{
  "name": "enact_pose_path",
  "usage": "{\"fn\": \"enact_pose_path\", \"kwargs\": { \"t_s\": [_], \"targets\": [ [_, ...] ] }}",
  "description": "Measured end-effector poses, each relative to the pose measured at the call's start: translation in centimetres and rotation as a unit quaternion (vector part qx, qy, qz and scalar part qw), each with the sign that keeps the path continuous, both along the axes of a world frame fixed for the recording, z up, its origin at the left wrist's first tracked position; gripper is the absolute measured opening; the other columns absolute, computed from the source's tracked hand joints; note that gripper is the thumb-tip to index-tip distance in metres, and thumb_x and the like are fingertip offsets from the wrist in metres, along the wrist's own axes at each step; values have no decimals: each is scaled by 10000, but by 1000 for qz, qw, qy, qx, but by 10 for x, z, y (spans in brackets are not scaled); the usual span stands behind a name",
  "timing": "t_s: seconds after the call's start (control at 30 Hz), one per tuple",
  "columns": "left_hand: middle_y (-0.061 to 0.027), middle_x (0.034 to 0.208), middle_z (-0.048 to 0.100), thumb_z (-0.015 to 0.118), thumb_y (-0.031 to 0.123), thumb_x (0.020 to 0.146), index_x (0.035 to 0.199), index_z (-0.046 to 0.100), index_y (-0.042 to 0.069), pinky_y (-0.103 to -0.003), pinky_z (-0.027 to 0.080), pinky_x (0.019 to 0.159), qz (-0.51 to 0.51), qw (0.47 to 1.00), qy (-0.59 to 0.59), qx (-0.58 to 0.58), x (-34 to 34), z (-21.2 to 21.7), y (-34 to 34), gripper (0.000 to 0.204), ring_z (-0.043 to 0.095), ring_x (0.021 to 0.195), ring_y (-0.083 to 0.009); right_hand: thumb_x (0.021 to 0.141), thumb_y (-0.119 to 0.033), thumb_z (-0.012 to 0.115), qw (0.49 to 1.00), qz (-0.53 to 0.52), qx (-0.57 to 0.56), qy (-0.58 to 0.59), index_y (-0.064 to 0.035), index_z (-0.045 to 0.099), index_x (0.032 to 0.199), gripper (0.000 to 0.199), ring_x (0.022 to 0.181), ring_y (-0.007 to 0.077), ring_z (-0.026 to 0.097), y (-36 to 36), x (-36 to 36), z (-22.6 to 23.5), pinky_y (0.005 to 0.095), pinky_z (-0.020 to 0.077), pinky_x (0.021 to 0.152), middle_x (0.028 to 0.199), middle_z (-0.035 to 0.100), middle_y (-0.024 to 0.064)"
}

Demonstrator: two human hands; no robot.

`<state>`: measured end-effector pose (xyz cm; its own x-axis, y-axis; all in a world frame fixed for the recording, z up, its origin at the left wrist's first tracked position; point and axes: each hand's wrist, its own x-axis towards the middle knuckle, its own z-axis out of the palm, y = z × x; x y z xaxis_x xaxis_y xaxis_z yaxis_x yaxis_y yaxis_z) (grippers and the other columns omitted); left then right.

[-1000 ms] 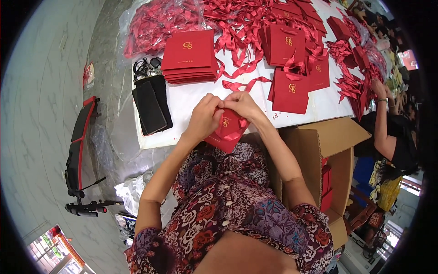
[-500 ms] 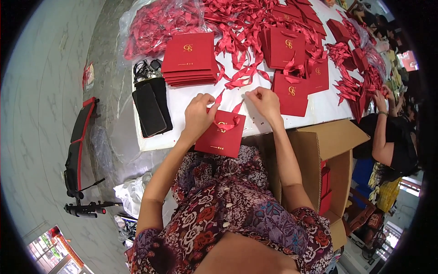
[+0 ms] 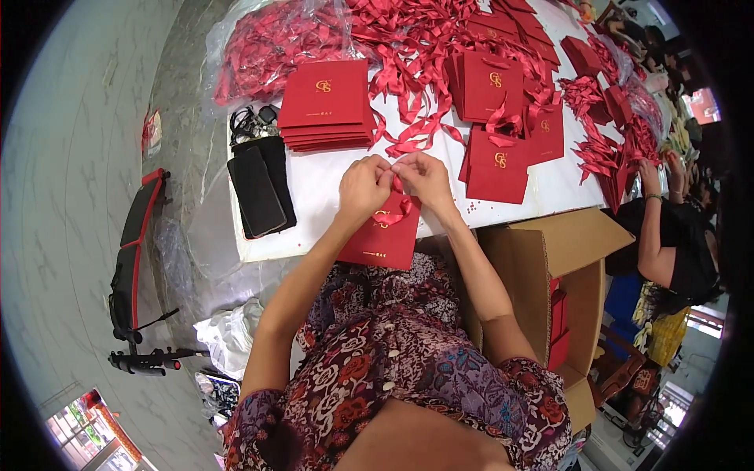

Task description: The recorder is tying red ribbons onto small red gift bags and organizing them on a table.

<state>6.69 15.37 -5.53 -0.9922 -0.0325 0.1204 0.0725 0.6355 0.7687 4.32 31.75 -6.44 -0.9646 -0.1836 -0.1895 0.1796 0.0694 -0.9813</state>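
A small red paper bag (image 3: 382,245) with gold print lies at the table's front edge, above my lap. Red ribbon (image 3: 398,186) rises from its top, and a loop of it droops over the bag's face. My left hand (image 3: 364,188) is closed in a pinch on the ribbon, just beyond the bag's upper edge. Touching it fingertip to fingertip, my right hand (image 3: 426,185) also pinches the ribbon. The fingers hide the ribbon's ends.
Left stand a stack of red bags (image 3: 323,98) and a dark phone (image 3: 258,192) on a black cloth. Ribbons (image 3: 412,71) heap up at the back. More finished-looking bags (image 3: 496,169) lie right. An open carton (image 3: 518,267) adjoins the table; a co-worker's arm (image 3: 653,228) is beyond.
My right hand has moved left and my left hand slightly right and up, so their fingertips now meet at the ribbon above the bag. Before, the hands were apart.
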Motion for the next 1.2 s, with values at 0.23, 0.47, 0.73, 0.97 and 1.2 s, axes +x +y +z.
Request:
{"fn": "enact_pose_path", "kwargs": {
  "t_s": [0.23,0.47,0.73,0.97,1.2],
  "targets": [
    [-96,843,687,740,159,823,988,706,50,-354,500,706,-55,992,112,9,7,10,-18,201,637,760,-244,961,-179,663,998,6,-61,-13,-22,665,1021,168,667,39,550,-1,0,7,209,454,588,793,629,-34],
    [-97,1024,694,752,175,885,1299,548,22,-294,533,806,-22,935,-152,319,48,15,-52,486,667,891,-153,1007,-215,602,970,-106,-200,-89,-55,637,1037,166,728,82,623,29,-8,22,228,514,662,879,661,-3],
    [-99,1094,680,758,132,868,1271,547,-18,-326,531,872,-14,910,-142,389,81,22,-28,478,642,1018,-166,994,-237,626,943,-154,-254,-148,-39,645,1077,216,786,96,632,13,-13,11,244,520,717,914,684,20],
    [-155,960,720,724,116,857,1083,666,-1,-351,543,773,-26,975,-55,216,113,45,-29,261,700,888,-241,1009,-267,597,982,-133,-136,0,-33,655,1063,247,734,73,610,32,-40,18,246,490,681,856,677,-1],
    [-125,1032,633,754,83,716,1153,626,63,-387,493,785,-58,997,37,36,115,76,-42,456,614,919,-298,957,-240,667,998,-43,-36,11,-29,651,987,214,753,82,617,51,-28,20,247,495,686,829,663,3]
  ]
}}
